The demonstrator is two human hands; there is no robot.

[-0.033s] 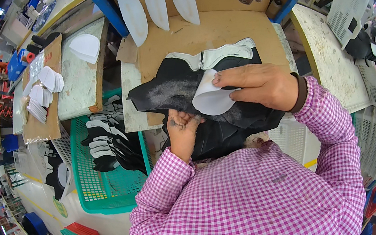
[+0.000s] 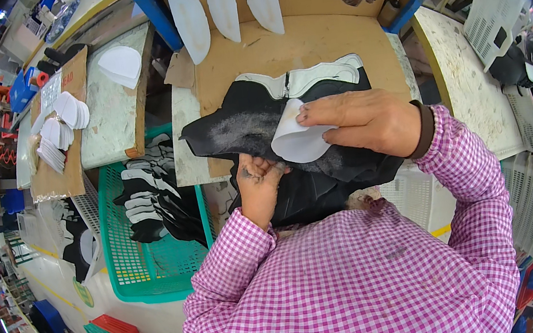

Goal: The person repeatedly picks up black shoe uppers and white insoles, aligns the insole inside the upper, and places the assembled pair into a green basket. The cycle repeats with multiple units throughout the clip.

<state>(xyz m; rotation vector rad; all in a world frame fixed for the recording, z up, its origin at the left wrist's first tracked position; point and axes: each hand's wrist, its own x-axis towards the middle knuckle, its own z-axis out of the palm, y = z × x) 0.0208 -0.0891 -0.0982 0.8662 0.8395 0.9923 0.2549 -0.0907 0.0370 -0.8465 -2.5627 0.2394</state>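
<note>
A white curved stiffener piece (image 2: 300, 141) was being pressed by the flat, open right hand (image 2: 368, 124) onto the black shoe upper (image 2: 255, 124) lying on the brown cardboard sheet (image 2: 305, 45). The upper's edge was pinched in the closed left hand (image 2: 258, 181). Careful alignment and firm smoothing were judged to be needed next.

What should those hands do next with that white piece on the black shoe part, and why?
Probably press the white piece flat with the right hand. Its left edge looks curled up off the black upper, while the left hand grips the upper's near edge from below, steadying it. Smoothing outward from the right fingers would likely seat it evenly.
</note>
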